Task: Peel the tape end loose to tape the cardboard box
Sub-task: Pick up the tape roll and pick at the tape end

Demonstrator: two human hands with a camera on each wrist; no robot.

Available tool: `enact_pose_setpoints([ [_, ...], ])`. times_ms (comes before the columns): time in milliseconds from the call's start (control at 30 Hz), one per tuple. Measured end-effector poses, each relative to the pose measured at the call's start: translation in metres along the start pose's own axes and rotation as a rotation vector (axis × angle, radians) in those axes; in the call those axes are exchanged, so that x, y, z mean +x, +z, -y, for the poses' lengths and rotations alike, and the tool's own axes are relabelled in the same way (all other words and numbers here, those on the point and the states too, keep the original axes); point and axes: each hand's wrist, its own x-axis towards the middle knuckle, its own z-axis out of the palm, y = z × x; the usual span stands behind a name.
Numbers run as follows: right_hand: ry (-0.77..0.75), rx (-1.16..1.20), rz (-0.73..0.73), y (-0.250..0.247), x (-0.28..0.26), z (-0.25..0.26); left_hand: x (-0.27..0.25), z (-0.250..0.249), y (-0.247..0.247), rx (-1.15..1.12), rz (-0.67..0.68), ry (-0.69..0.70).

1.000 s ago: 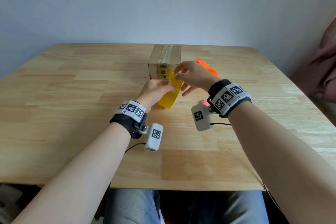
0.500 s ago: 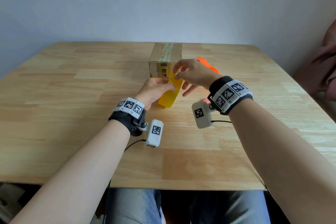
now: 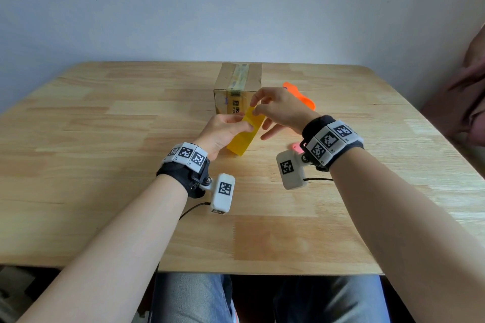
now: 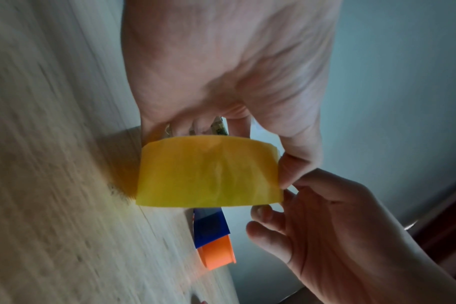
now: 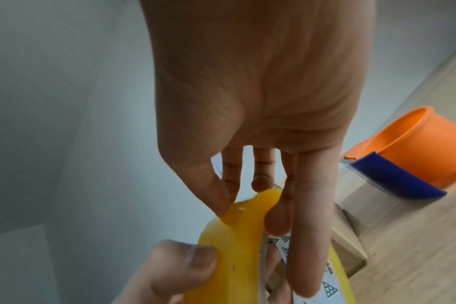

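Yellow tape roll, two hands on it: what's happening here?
A person at a wooden table holds the yellow tape roll upright on edge with the left hand. The right hand picks at the roll's top edge with thumb and fingertip, hunting for the tape end; no loose strip shows yet. The cardboard box sits just behind, already carrying old tape. An orange tape dispenser lies to its right, untouched.

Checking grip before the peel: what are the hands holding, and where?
Left hand grips the yellow tape roll at its side; right hand pinches its top edge.
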Motion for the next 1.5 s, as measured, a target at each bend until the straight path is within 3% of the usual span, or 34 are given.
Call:
enact_pose_setpoints([
  [633,-0.045,0.055,-0.059,0.0,0.002,-0.014,-0.003,-0.001,-0.002,-0.024,0.022,-0.021],
  [767,-0.092,-0.102,-0.125,-0.008,0.002,-0.009,-0.003,-0.001,-0.002,-0.025,0.015,-0.024],
  [1133,-0.082,-0.445,-0.108,-0.019,0.005,0.013,-0.003,-0.006,0.002,0.019,0.043,-0.021],
  [1500,-0.277,-0.585,-0.067,-0.015,0.011,-0.002,-0.005,-0.006,0.001,0.041,0.071,-0.007],
])
